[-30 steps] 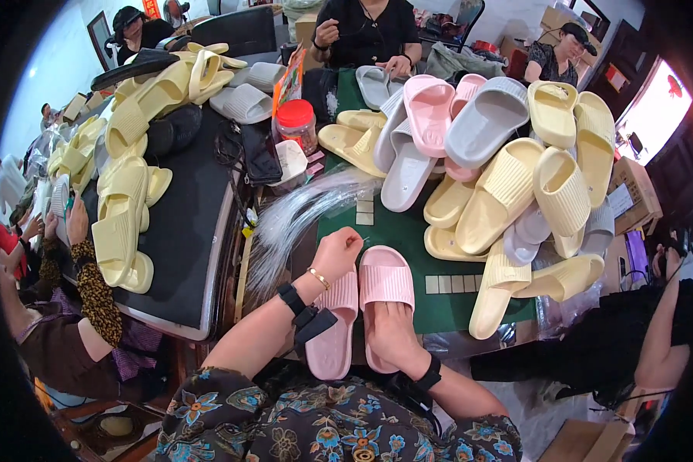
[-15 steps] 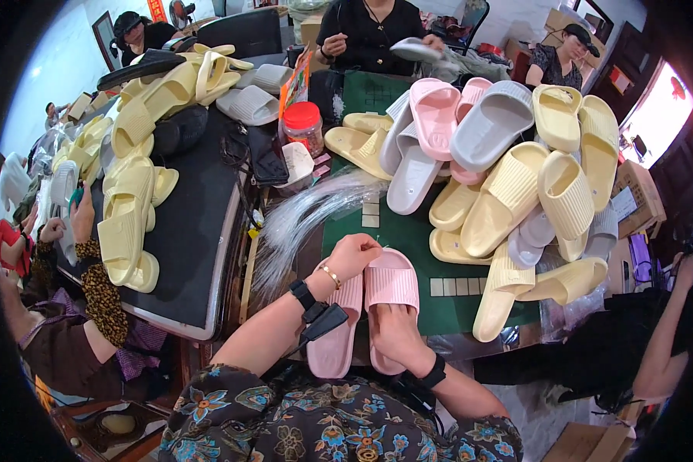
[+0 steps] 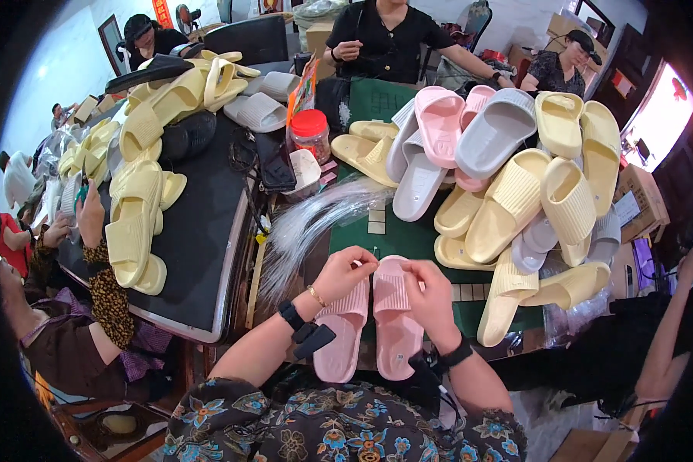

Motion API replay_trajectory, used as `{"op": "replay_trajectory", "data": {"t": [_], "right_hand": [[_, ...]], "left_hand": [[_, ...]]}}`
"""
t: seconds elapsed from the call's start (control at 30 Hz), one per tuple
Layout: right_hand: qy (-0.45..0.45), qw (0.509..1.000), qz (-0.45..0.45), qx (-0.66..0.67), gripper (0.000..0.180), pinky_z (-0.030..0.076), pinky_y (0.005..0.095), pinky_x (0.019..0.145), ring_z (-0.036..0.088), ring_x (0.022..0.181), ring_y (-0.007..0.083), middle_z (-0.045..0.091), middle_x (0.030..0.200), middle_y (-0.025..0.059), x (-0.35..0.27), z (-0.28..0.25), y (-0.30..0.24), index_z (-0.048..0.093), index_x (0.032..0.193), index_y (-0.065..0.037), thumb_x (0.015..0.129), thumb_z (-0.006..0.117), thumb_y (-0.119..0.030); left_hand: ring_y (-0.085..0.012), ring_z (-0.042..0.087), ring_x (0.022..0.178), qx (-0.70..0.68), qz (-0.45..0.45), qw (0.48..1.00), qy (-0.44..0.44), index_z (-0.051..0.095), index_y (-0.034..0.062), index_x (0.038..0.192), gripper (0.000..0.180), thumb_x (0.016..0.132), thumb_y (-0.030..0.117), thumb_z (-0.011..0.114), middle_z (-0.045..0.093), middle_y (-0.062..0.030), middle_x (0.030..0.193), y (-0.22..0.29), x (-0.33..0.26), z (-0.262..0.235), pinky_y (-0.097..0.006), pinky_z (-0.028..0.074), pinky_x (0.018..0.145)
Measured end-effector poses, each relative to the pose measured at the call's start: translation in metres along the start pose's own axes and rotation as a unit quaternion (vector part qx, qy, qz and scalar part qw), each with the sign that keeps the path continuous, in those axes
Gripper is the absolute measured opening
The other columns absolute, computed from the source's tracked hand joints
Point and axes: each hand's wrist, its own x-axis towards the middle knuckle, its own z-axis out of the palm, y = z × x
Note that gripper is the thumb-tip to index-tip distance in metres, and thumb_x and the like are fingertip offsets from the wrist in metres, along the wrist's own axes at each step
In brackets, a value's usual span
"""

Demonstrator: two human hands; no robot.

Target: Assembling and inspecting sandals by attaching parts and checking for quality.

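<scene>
Two pink slide slippers lie side by side, soles up, on the green table in front of me: the left pink slipper (image 3: 343, 339) and the right pink slipper (image 3: 396, 327). My left hand (image 3: 346, 271) pinches at the top edge between them. My right hand (image 3: 431, 292) grips the right slipper's upper end. A bundle of clear plastic tag strings (image 3: 316, 219) lies just beyond my left hand.
A heap of yellow, grey and pink slippers (image 3: 516, 177) fills the right of the green table (image 3: 385, 108). More yellow slippers (image 3: 142, 208) lie on a black board (image 3: 200, 239) at left. A red-lidded jar (image 3: 311, 132) stands behind. Other people sit around.
Both hands have come together at the top of the two pink slippers; my right hand now shows on the right slipper. The slippers stay in place.
</scene>
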Motion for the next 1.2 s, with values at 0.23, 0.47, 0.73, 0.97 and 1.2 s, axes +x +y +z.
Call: {"op": "replay_trajectory", "data": {"t": [0.23, 0.47, 0.73, 0.97, 1.2], "right_hand": [[-0.123, 0.943, 0.223, 0.214, 0.019, 0.040, 0.0210, 0.052, 0.051, 0.063, 0.0060, 0.059, 0.075, -0.0009, 0.020, 0.039, 0.029, 0.066, 0.093, -0.002, 0.089, 0.063, -0.020], [-0.083, 0.910, 0.245, 0.325, 0.006, 0.044, 0.0210, 0.059, 0.057, 0.065, 0.0099, 0.062, 0.076, 0.0043, 0.014, 0.041, 0.033, 0.059, 0.083, -0.001, 0.087, 0.058, -0.006], [-0.067, 0.936, 0.218, 0.269, 0.006, 0.045, 0.0207, 0.050, 0.059, 0.058, 0.0099, 0.063, 0.069, 0.0048, 0.010, 0.051, 0.047, 0.054, 0.083, -0.003, 0.089, 0.054, -0.004], [-0.149, 0.975, 0.111, 0.124, 0.014, 0.050, 0.0277, 0.064, 0.059, 0.069, 0.0155, 0.064, 0.080, 0.0076, 0.007, 0.043, 0.031, 0.062, 0.094, 0.002, 0.088, 0.059, -0.010], [-0.105, 0.957, 0.160, 0.218, 0.007, 0.042, 0.0218, 0.055, 0.051, 0.063, 0.0081, 0.060, 0.076, 0.0020, 0.004, 0.046, 0.048, 0.059, 0.084, -0.002, 0.090, 0.059, -0.008]], "left_hand": [[-0.0237, 0.061, 0.088, 0.031, 0.047, 0.998, -0.032, 0.067, 0.0062, 0.095, 0.014, 0.084, 0.015, 0.064, 0.063, -0.0102, 0.092, 0.000, -0.023, 0.004, -0.034, 0.049, 0.079], [-0.0202, 0.062, 0.075, 0.033, 0.084, 0.996, 0.010, 0.063, 0.0018, 0.090, 0.018, 0.086, 0.020, 0.065, 0.063, -0.0084, 0.082, -0.004, -0.022, 0.014, -0.031, 0.049, 0.068], [-0.0184, 0.062, 0.073, -0.015, 0.036, 0.997, 0.067, 0.062, 0.0007, 0.092, 0.017, 0.088, 0.016, 0.059, 0.065, -0.0082, 0.081, -0.011, -0.017, 0.009, -0.030, 0.049, 0.068], [-0.0208, 0.062, 0.074, 0.000, 0.067, 0.996, 0.058, 0.063, 0.0014, 0.089, 0.017, 0.086, 0.018, 0.060, 0.064, -0.0102, 0.081, -0.017, -0.020, 0.012, -0.031, 0.049, 0.068], [-0.0193, 0.060, 0.065, -0.035, 0.061, 0.995, 0.073, 0.062, 0.0016, 0.085, 0.018, 0.083, 0.020, 0.063, 0.063, -0.0096, 0.073, -0.020, -0.016, 0.018, -0.031, 0.047, 0.062]]}}
